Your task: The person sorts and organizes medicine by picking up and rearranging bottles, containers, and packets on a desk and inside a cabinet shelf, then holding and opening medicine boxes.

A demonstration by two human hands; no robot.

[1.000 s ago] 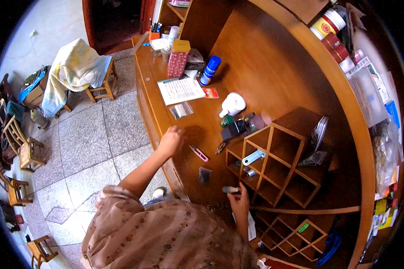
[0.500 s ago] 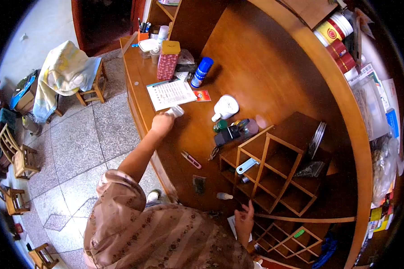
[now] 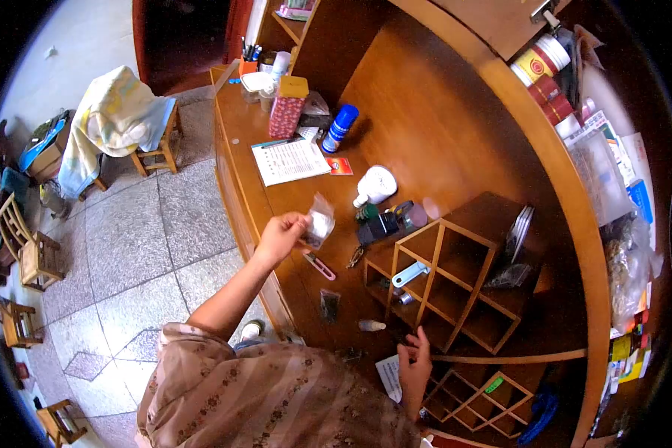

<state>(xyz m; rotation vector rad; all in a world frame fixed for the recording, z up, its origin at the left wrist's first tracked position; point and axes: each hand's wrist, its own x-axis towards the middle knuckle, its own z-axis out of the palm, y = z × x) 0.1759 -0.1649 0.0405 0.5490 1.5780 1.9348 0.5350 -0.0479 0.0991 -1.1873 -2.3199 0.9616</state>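
Note:
My left hand point(image 3: 282, 237) pinches a small clear plastic bag point(image 3: 320, 224) with something whitish and dark inside, held up over the desk. Below it lies a pink-handled cutter point(image 3: 320, 266). My right hand point(image 3: 414, 364) is low at the right, fingers loosely bent and apart, holding nothing I can see. Close to that hand stand a wooden lattice shelf point(image 3: 444, 280) and a second lattice point(image 3: 478, 399). A small pale bottle point(image 3: 371, 325) lies left of the right hand, and a small dark packet point(image 3: 329, 305) lies farther left.
A white bottle point(image 3: 376, 185), a black box-shaped item point(image 3: 378, 228) and a blue spray can point(image 3: 340, 128) are on the desk. A printed sheet point(image 3: 291, 160) and a red card point(image 3: 340, 166) lie behind. A light-blue handled item point(image 3: 411, 274) rests on the lattice.
My left hand has moved from near the printed sheet toward the cutter, bringing the plastic bag with it. My right hand has shifted slightly. The whole view has turned a little.

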